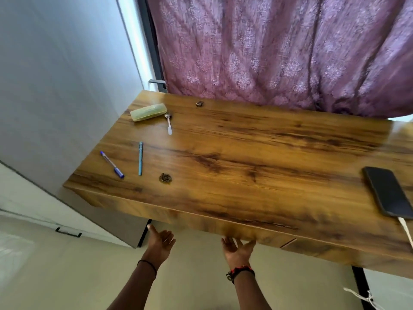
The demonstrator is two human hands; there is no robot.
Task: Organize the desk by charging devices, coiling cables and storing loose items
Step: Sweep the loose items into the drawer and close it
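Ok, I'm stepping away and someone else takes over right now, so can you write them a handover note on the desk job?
Left hand: open, palm up, empty, below the front edge of the desk.
Right hand: open, empty, fingertips at that edge.
Done: phone lies at the right with a white cable at its near end, seemingly charging.
To do: blue pen, teal pen, small spoon, brooch-like trinket and small dark item lie loose on the left half; pale green case sits closed at the back left. Store them; cable slack hangs uncoiled off the edge.
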